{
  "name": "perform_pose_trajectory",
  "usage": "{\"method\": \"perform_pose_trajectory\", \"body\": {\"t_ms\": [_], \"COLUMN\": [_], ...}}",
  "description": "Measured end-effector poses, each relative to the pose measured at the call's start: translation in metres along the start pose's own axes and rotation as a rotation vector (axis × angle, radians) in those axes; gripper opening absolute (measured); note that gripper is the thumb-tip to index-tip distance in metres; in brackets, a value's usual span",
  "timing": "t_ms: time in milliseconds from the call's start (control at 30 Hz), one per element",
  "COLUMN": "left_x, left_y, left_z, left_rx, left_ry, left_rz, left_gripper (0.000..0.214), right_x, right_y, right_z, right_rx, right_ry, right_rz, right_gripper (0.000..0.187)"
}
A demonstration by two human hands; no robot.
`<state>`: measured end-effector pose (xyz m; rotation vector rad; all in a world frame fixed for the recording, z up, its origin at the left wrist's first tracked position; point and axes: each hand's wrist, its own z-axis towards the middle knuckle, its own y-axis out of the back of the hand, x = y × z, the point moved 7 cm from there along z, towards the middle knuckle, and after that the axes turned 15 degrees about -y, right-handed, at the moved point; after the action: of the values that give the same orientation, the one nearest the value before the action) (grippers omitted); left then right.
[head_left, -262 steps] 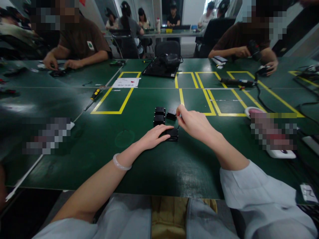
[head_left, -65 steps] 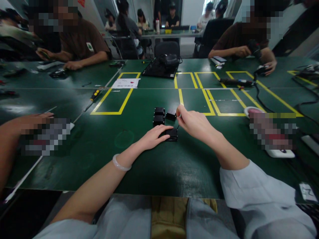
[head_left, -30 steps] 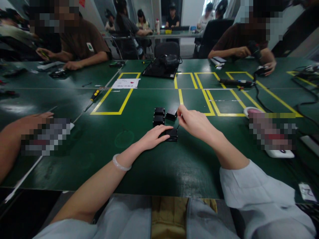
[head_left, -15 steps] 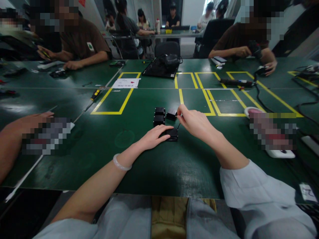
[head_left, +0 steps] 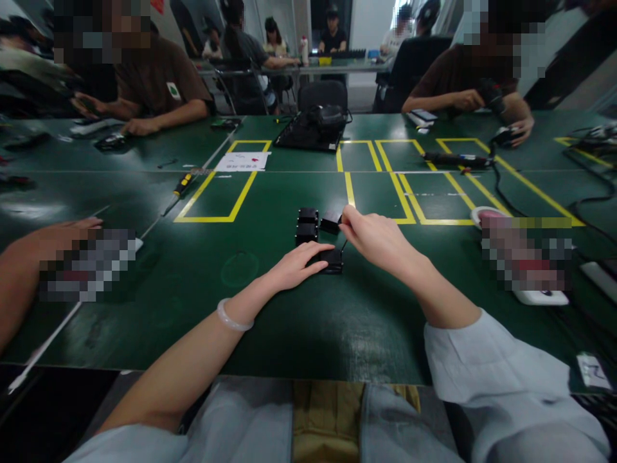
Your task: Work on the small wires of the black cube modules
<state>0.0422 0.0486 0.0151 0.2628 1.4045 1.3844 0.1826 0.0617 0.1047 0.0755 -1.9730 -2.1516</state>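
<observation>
My left hand steadies a small black block on the green table, with thumb and fingers against it. Its left part is hidden under those fingers. My right hand is closed in a pinch on a thin dark rod-like tool, which slants down to the block's right edge. Most of the tool is hidden by the fingers, so its exact kind does not show. Just beyond my left fingers stand two black blocks in a row. Another black block lies tilted beside my right fingertips.
A yellow-black screwdriver lies to the left, near a co-worker's hand. Phones rest on both sides. Yellow tape marks the table. A power screwdriver with a cable lies at the back right. Co-workers sit opposite.
Hardly anything differs. The whole view has shifted very slightly, and both hands keep their places at the block.
</observation>
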Motion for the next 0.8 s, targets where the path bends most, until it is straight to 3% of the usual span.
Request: {"method": "perform_pose_trajectory", "body": {"t_ms": [800], "left_x": [-0.0003], "left_y": [0.001], "left_z": [-0.0008], "left_rx": [0.003], "left_ry": [0.026], "left_rz": [-0.019], "left_gripper": [0.042], "right_x": [0.0004], "right_y": [-0.0002], "right_z": [-0.0003], "right_rx": [-0.009], "right_ry": [0.022], "right_rz": [0.063], "right_gripper": [0.027]}}
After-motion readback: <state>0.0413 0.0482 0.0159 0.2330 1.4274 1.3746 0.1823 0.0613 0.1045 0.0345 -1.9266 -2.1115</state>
